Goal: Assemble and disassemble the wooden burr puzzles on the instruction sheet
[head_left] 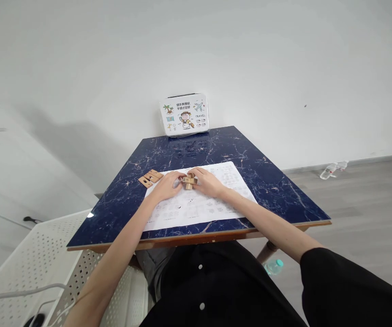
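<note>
Between my two hands sits a small wooden interlocking puzzle (189, 180), its blocks crossing one another. My left hand (169, 185) closes on its left side with thumb and fingertips. From the right, my right hand (208, 182) grips the puzzle, the fingers curled over its top and side. Under both hands lies a white printed sheet (196, 210) with rows of small line drawings. Left of my left hand, flat wooden pieces (150, 178) with cut-out slots rest on the table, partly over the sheet's edge.
The dark blue marbled table (114, 213) has a wooden front edge close to my body. A white printed case (185, 114) leans against the wall at the back. A white perforated rack (42, 245) with cables stands at left. Plastic bottles (328, 170) lie on the floor at right.
</note>
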### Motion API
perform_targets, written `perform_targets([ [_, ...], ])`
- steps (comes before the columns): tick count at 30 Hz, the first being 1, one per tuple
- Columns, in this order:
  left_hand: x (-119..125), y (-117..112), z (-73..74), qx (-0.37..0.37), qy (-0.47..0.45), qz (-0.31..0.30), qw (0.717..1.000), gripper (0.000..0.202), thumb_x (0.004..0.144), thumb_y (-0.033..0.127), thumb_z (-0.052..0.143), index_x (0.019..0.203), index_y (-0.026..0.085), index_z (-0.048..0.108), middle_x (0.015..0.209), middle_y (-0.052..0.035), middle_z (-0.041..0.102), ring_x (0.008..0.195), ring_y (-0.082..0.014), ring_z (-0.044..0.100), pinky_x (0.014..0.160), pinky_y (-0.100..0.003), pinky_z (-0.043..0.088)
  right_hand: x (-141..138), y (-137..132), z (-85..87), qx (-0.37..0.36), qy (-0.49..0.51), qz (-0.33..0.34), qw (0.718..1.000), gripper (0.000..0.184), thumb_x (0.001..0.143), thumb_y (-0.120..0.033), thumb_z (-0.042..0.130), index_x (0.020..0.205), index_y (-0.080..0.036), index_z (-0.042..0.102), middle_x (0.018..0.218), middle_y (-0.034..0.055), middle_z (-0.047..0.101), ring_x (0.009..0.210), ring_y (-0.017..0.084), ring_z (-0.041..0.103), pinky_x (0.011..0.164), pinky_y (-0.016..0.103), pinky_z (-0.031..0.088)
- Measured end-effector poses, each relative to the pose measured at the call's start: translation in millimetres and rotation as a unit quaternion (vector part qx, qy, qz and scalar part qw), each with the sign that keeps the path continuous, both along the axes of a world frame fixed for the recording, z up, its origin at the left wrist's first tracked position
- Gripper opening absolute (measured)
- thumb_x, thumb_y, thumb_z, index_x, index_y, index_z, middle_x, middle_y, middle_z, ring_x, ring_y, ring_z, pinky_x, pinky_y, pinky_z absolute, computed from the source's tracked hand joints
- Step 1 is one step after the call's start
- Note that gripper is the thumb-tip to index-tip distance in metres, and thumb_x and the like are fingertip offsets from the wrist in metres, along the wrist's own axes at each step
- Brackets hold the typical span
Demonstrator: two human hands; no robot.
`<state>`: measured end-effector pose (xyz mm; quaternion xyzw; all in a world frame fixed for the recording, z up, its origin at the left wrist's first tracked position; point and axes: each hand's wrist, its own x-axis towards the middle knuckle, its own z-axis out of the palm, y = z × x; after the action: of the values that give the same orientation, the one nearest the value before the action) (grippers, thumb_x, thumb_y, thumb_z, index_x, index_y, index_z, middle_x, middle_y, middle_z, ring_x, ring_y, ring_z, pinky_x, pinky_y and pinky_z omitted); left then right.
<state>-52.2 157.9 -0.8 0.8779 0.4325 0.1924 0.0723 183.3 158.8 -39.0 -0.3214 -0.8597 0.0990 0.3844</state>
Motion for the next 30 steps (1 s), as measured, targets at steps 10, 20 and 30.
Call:
perform_targets([
  [10,3.5,-9.6,7.1,-0.006,-0.003,0.000,1.000,0.056,0.086,0.056,0.069,0.132,0.025,0.065,0.126,-0.0112,0.072,0.113,-0.0345,0.068,0.099,-0.048,0.053,-0.3,-2.2,2.1,-0.015,0.011,-0.027,0.999,0.046,0.086,-0.009,0.064,0.129,-0.021,0.055,0.123,0.0124,0.065,0.112,0.028,0.064,0.096,0.039,0.051],
  [20,15.7,-6.4,0.2,-0.063,-0.093,0.022,0.993,0.047,0.088,0.057,0.068,0.119,0.022,0.072,0.111,-0.0069,0.078,0.097,-0.0283,0.072,0.088,-0.041,0.056,-3.3,-7.8,8.1,0.029,0.026,-0.006,0.999,0.046,0.084,-0.010,0.067,0.128,-0.020,0.056,0.126,0.0137,0.064,0.113,0.029,0.062,0.098,0.040,0.051],
  [30,16.6,-5.1,-7.2,-0.052,-0.181,0.038,0.981,0.066,0.085,0.050,0.073,0.142,0.021,0.055,0.117,-0.0079,0.078,0.100,-0.0254,0.074,0.091,-0.038,0.057,-5.7,0.2,0.3,-0.015,0.074,-0.040,0.996,0.055,0.082,-0.011,0.066,0.134,-0.018,0.049,0.126,0.0152,0.065,0.112,0.028,0.063,0.098,0.041,0.050],
])
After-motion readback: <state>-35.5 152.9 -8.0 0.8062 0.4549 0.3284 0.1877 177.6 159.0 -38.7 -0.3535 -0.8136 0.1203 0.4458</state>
